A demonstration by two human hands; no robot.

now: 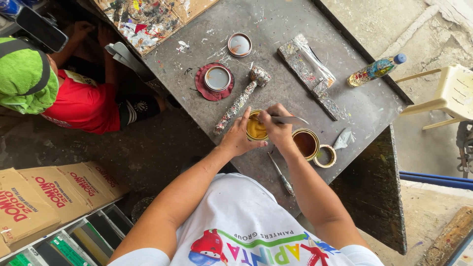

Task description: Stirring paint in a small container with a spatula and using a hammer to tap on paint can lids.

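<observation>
Our left hand (pixel 237 139) wraps its grip around a small yellow paint can (pixel 255 128) at mid-surface (pixel 276 29). At its three o'clock, our right hand (pixel 277 132) pinches a flat metal blade (pixel 290 119) over the can's rim.

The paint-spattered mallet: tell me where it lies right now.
In the head view the mallet lies on the grey table, just left of the left hand, its head beside the lid on the red disc.

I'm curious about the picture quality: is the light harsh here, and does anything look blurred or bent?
Head view: soft, even daylight, faint shadows; the left hand gripping the yellow paint can is sharp; the table edges splay outward, a wide-lens effect; no strong glare.
</observation>
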